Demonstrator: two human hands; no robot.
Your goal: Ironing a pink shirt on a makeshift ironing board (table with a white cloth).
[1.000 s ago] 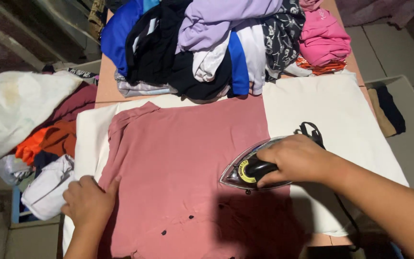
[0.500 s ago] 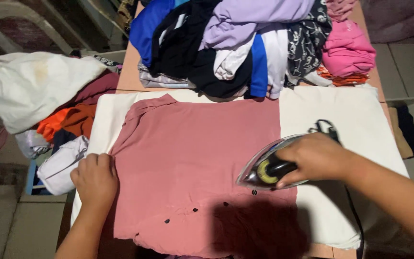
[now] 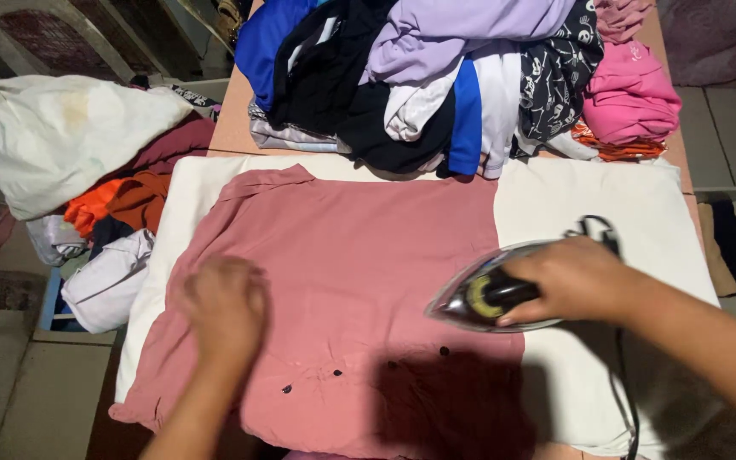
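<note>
Two hands — right gripping iron, left on smooth pink shirt.

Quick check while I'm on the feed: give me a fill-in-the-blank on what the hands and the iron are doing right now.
1. The right hand has its grip on the handle of the ____.
2. The left hand lies flat on the ____-coloured shirt.
3. The shirt lies on a ____ cloth covering the table.
4. The pile of clothes lies at the ____ edge of the table.

Missing words: iron; pink; white; far
</note>
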